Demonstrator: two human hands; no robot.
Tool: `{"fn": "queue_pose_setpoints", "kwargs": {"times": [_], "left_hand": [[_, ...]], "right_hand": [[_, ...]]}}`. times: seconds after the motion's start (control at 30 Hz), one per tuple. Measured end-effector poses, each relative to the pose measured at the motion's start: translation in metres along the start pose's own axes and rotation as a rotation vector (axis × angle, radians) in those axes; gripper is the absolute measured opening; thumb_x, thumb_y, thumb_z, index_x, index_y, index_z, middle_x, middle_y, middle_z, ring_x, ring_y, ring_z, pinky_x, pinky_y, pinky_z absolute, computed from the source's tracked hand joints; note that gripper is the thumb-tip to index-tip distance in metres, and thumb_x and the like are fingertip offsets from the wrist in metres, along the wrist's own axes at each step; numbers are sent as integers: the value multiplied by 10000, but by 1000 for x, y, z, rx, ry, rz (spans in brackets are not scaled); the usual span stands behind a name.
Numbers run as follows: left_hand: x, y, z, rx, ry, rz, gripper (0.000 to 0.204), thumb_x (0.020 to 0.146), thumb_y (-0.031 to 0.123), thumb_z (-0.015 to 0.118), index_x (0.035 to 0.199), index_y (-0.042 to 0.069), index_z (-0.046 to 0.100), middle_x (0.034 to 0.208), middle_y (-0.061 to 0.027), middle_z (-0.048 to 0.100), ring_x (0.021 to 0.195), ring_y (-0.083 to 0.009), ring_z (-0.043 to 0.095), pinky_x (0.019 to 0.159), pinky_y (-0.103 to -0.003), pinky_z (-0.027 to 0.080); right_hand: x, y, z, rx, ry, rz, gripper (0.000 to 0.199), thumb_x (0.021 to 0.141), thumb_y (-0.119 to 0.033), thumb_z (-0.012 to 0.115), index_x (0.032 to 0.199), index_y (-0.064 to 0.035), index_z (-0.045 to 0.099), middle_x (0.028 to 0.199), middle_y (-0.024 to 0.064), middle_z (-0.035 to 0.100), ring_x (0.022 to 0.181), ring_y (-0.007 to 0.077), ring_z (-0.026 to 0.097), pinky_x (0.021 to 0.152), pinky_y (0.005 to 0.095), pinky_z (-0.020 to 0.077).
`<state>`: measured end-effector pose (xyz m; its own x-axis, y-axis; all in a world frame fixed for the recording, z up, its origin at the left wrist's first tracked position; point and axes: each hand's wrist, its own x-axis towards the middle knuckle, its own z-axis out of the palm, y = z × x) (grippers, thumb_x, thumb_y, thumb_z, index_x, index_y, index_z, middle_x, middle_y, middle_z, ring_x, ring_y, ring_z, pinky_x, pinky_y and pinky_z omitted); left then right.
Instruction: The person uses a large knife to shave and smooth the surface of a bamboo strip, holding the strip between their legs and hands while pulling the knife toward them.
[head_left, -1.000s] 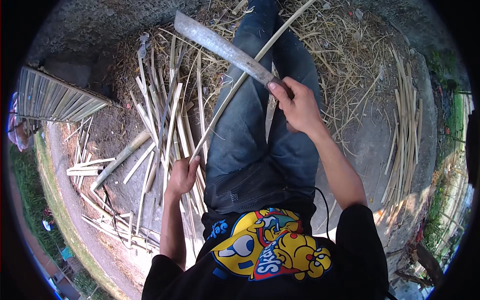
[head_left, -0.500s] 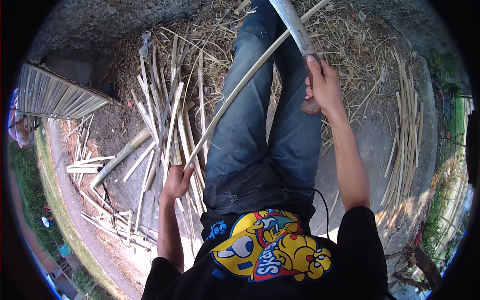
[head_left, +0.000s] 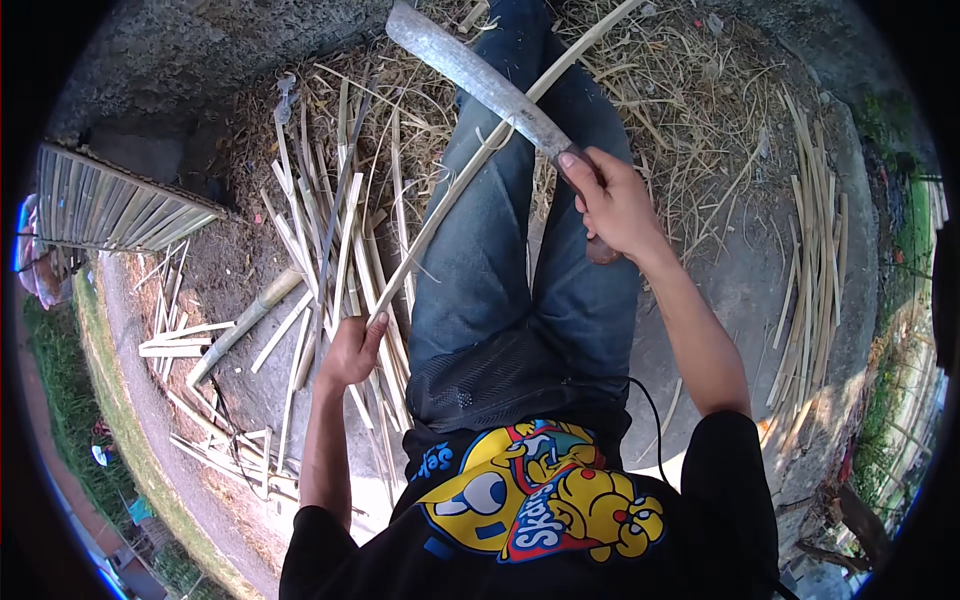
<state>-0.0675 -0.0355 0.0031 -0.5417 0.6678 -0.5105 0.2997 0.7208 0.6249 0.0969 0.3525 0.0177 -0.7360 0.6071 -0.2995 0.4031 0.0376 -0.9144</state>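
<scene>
A long bamboo strip (head_left: 450, 196) slants across my jeans from lower left to the upper right. My left hand (head_left: 352, 350) is closed around its near end, thumb on top. In my right hand (head_left: 618, 203) is the dark wooden handle of a machete (head_left: 480, 85), gripped in a fist. Its broad, worn steel blade points up and to the left and crosses the strip over my legs. A small curl of shaving (head_left: 495, 133) stands up from the strip beside the blade.
Split bamboo pieces (head_left: 350, 215) lie heaped to my left, with a thicker bamboo pole (head_left: 245, 318) beside them. A bundle of strips (head_left: 812, 250) lies at the right. Shavings (head_left: 690, 110) cover the ground ahead, below a rough wall (head_left: 250, 45). A slatted bamboo panel (head_left: 120, 200) stands far left.
The machete has swung left and come nearer along the strip, its blade now crossing it over my legs. My left hand keeps its hold almost in place.
</scene>
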Motion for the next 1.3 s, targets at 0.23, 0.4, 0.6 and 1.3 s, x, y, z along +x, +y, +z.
{"fn": "queue_pose_setpoints", "kwargs": {"times": [0.23,0.4,0.6,1.3], "left_hand": [[-10,1,-6,67,24,-6,637,1070,440,501,679,-63,516,543,-223,430,522,-291,376,542,-486,374],[12,38,7,55,69,44,680,1065,457,495,650,-79,554,542,-266,462,487,-360,478,543,-505,391],[10,41,5,65,76,-12,707,1061,477,493,642,-88,557,527,-266,446,490,-377,444,550,-515,392],[5,63,22,-111,50,-61,664,1064,448,523,655,-75,541,487,-146,408,481,-223,392,519,-464,371]], "right_hand": [[64,-24,-67,253,370,9,452,1034,-478,570,981,-31,615,674,14,540,476,77,500,431,263,452],[30,-20,-12,-7,22,-13,473,1035,-479,564,973,-13,623,664,81,583,509,170,575,490,340,482],[-5,0,50,-153,-21,-218,466,1024,-444,604,861,-8,584,665,120,600,577,242,593,599,402,477],[13,-10,19,181,85,15,492,1038,-485,566,896,-14,601,597,18,542,466,115,542,417,302,435]]}}
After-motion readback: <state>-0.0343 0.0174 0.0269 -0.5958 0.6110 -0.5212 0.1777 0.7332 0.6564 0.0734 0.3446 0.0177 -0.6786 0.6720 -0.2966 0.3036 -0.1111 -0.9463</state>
